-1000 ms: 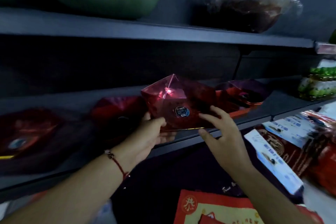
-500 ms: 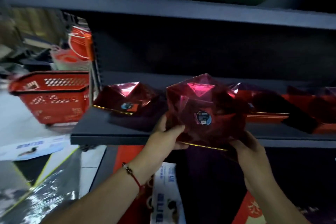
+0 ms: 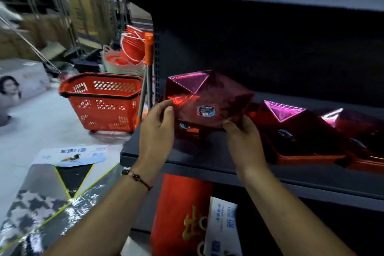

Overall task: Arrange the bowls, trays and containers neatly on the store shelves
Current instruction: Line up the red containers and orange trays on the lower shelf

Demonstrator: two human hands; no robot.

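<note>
A translucent red faceted container (image 3: 207,97) with a round sticker is held upside down, tilted, over the left end of the dark shelf (image 3: 207,164). My left hand (image 3: 158,124) grips its left edge. My right hand (image 3: 243,137) grips its lower right edge. Directly under it lies another red container (image 3: 187,129), mostly hidden. Two more red containers (image 3: 291,129) (image 3: 357,131) lie in a row to the right on the same shelf.
A red shopping basket (image 3: 101,100) stands on the floor left of the shelf, with a mop handle (image 3: 145,81) and stacked red tubs (image 3: 128,56) behind. Printed boxes lie on the floor (image 3: 72,155). Red and white boxes (image 3: 187,214) fill the lower shelf.
Both hands have carried the container leftward along the shelf to its left end, over another red container. The view has swung left, showing more of the basket and floor.
</note>
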